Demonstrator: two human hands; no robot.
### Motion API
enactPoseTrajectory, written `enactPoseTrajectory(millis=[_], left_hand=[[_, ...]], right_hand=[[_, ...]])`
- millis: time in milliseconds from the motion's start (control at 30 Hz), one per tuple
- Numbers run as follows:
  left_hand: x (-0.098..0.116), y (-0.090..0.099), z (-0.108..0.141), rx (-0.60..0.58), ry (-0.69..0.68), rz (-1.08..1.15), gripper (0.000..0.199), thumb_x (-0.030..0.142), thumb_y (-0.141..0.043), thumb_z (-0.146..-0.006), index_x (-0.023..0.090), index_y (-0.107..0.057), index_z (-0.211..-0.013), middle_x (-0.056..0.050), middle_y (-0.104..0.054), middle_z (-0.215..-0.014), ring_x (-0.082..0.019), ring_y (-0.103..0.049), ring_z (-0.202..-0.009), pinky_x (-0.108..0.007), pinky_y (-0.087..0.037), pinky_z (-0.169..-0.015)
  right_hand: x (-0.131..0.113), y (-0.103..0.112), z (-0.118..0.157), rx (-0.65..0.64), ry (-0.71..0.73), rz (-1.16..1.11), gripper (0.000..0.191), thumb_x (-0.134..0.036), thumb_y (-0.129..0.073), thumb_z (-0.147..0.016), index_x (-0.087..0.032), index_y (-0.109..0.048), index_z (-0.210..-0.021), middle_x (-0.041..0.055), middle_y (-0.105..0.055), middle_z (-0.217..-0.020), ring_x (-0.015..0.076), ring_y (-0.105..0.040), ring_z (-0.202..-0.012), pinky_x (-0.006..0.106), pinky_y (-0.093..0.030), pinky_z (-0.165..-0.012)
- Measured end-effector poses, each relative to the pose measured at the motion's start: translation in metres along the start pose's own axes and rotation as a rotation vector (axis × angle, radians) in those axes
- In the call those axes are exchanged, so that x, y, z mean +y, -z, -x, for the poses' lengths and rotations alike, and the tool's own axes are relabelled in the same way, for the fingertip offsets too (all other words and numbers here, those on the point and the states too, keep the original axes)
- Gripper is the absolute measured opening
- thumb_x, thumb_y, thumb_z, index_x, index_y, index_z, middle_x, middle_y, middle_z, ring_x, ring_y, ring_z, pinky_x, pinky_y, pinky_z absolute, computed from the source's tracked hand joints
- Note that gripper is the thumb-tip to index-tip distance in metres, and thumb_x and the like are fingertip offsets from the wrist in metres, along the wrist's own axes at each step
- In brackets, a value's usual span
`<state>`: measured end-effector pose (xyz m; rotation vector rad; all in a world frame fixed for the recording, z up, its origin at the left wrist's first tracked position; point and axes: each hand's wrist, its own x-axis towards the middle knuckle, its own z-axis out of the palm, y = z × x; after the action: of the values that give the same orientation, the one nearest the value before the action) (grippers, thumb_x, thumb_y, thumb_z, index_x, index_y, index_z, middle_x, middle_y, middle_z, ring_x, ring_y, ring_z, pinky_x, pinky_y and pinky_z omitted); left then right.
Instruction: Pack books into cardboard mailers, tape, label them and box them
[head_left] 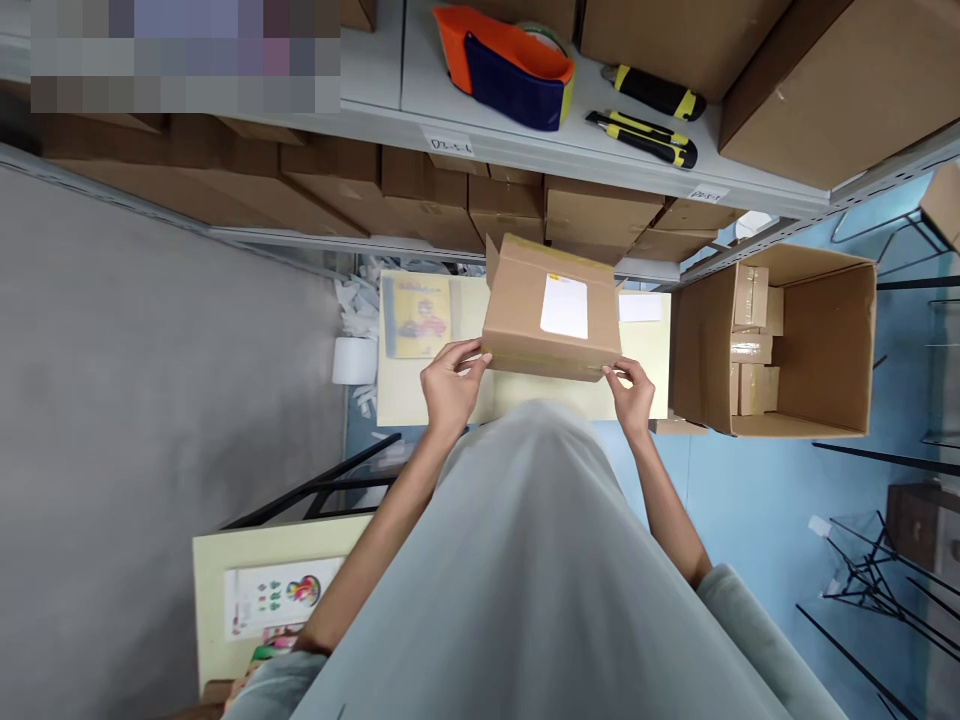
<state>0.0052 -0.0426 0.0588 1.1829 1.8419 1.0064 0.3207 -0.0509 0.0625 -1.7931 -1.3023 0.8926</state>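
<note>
Head view: near the upper centre, the box [514,315] is over the table [397,390], its near corners pinched by the left hand [450,395] and right hand [634,400]. Light, even pressure at both corners should steady it without creasing its walls.

You've got two labels on the shelf [367,119] edge. Left label [450,146]: starts with D, 5 mid-code, rest unclear. Right label [709,193]: starts with D, rest too small. White label [565,306] on your carton [517,290]: unreadable. Yellow book [421,315], left on bench [517,398]: title too blurred.
</note>
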Motion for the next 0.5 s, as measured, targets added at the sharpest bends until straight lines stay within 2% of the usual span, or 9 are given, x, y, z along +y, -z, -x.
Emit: enactPoseTrajectory(millis=[133, 300, 400, 500], left_hand=[[-0.025, -0.012, 0.002, -0.066, 0.163, -0.087, 0.026, 0.021, -0.069, -0.089, 0.018, -0.073, -0.115, -0.008, -0.082, -0.112, -0.025, -0.080, -0.104, -0.036, -0.063, -0.094], [-0.071, -0.036, 0.013, -0.223, 0.351, -0.287, 0.026, 0.019, -0.066, -0.088, 0.020, -0.073, -0.113, -0.010, -0.084, -0.101, -0.030, -0.080, -0.104, -0.040, -0.060, -0.096], [-0.093, -0.042, 0.014, -0.304, 0.391, -0.296, 0.029, 0.015, -0.061, -0.085, 0.021, -0.074, -0.110, -0.011, -0.084, -0.107, -0.030, -0.079, -0.101, -0.040, -0.059, -0.096], [-0.102, -0.042, 0.002, -0.298, 0.371, -0.273, 0.034, 0.016, -0.056, -0.086, 0.020, -0.074, -0.113, -0.013, -0.081, -0.120, -0.027, -0.077, -0.103, -0.040, -0.057, -0.102]], right_hand=[[0.023, -0.010, 0.006, -0.090, -0.046, 0.039, 0.029, -0.046, -0.066, -0.098, -0.021, -0.078, -0.105, 0.0113, -0.077, -0.127, 0.0257, -0.075, -0.105, 0.043, -0.067, -0.091], [0.067, -0.028, 0.016, -0.183, -0.087, 0.183, 0.025, -0.032, -0.058, -0.097, -0.019, -0.077, -0.107, 0.0142, -0.076, -0.129, 0.0278, -0.075, -0.107, 0.043, -0.066, -0.090], [0.087, -0.030, 0.017, -0.303, -0.133, 0.259, 0.030, -0.022, -0.053, -0.096, -0.020, -0.077, -0.115, 0.0141, -0.078, -0.126, 0.0282, -0.076, -0.109, 0.044, -0.063, -0.098], [0.099, -0.030, 0.004, -0.273, -0.186, 0.248, 0.035, -0.023, -0.050, -0.098, -0.018, -0.074, -0.123, 0.0150, -0.079, -0.125, 0.0277, -0.077, -0.109, 0.047, -0.059, -0.105]])
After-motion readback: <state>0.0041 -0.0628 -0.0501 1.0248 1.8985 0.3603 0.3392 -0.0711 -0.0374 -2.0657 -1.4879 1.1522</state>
